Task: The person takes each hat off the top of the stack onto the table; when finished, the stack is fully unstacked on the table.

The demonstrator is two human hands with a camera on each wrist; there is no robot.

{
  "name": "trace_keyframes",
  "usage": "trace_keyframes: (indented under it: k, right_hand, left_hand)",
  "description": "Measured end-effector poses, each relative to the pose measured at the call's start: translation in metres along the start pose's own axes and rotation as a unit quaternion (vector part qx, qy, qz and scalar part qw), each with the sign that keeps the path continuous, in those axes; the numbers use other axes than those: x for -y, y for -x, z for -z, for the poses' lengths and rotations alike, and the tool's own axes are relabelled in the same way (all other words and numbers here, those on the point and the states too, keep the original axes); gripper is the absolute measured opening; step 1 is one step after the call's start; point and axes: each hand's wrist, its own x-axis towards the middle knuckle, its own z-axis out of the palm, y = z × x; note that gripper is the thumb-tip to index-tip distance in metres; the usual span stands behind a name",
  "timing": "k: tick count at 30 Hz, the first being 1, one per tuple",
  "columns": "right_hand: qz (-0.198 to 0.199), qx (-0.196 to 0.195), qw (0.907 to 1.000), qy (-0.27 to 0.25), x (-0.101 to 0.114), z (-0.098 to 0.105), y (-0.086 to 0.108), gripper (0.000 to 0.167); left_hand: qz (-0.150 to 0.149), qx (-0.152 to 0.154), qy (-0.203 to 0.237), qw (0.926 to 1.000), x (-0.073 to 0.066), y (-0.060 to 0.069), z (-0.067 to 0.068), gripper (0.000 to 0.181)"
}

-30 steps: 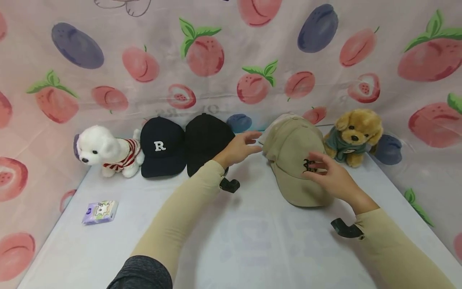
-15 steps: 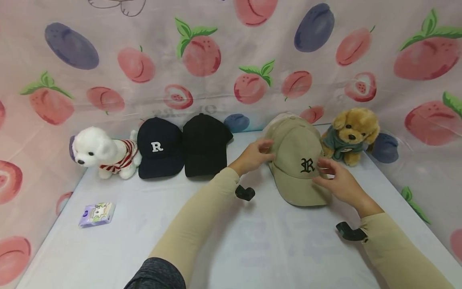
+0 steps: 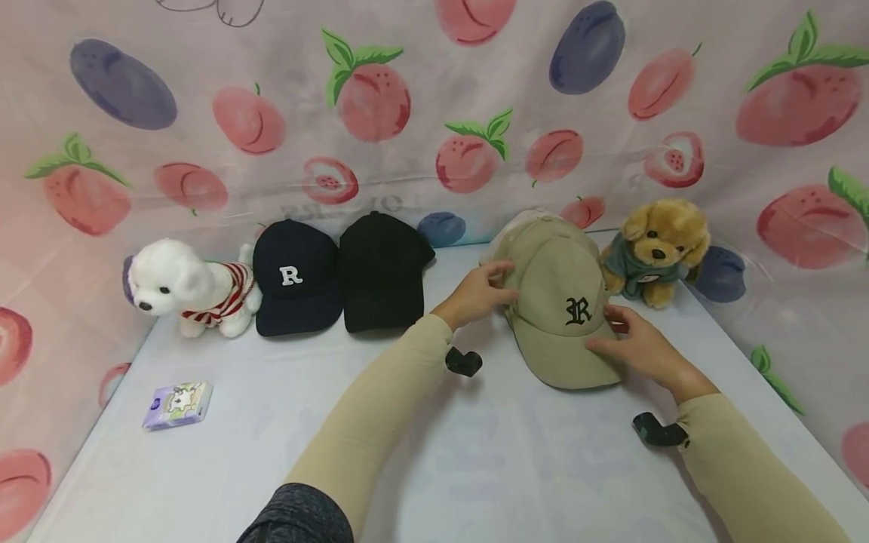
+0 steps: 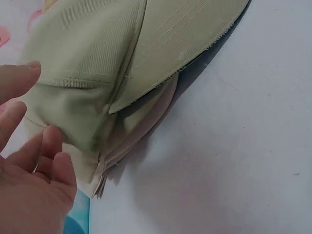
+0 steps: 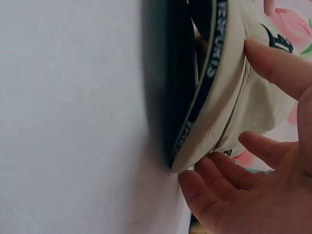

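Observation:
A khaki baseball cap (image 3: 553,271) with a dark embroidered R lies on the white table, brim toward me. Behind it the crown of a paler cap (image 3: 521,219) peeks out, and layered edges show under the khaki one in the left wrist view. At the cap's left side is my left hand (image 3: 478,296), fingers loosely bent beside the crown; contact is unclear. My right hand (image 3: 641,348) is at the right side, thumb over the brim (image 5: 229,97) and fingertips by its edge. Dark lettered trim runs along that edge in the right wrist view.
Left of my left hand stand a black cap (image 3: 383,275) and a navy cap (image 3: 296,279) with a white R. A white plush dog (image 3: 173,279) and a tissue pack (image 3: 178,405) are farther left. A brown plush dog (image 3: 661,245) sits just right of the khaki cap.
My left hand has moved right from near the black cap to the khaki cap's left side. My right hand has shifted off the embroidered R to the cap's right edge.

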Motion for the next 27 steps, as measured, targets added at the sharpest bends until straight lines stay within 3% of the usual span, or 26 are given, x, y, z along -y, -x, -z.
trace_keyframes:
  k: [13,20,27]
  right_hand:
    - [-0.01,0.03,0.9991,-0.03,-0.007,0.004,-0.008,0.102]
    - [-0.008,0.03,0.9988,-0.038,-0.006,0.005,-0.002,0.103]
    - [0.002,0.017,0.9981,-0.059,-0.001,0.003,0.003,0.099]
  left_hand:
    - [-0.035,0.025,0.011,0.999,-0.005,0.006,-0.004,0.052]
    - [-0.055,0.049,0.01,0.9972,-0.009,0.009,-0.009,0.05]
    - [-0.055,0.046,-0.002,0.9974,-0.015,0.012,-0.012,0.047]
